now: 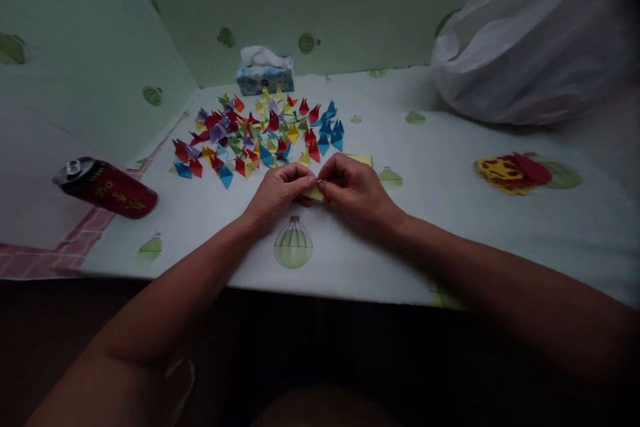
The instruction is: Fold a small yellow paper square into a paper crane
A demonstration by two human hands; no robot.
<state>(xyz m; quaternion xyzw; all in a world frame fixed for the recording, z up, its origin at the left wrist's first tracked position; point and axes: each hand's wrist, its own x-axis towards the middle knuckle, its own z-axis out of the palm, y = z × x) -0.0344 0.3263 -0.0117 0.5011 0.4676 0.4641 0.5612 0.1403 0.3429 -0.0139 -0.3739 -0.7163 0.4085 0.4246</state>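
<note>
Btwn L grip (275, 192) & R grip (359, 192): yellow paper (315, 193), pinched by both.

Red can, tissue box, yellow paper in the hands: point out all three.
Red can (114, 189), head view: middle of its red side.
Tissue box (265, 80), head view: its patterned front face.
Held yellow paper (315, 193), head view: its visible lower part.

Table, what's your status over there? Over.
Left hand and right hand pinching small yellow paper. Folded paper figures just beyond. Red can off left, out of the way.
</note>
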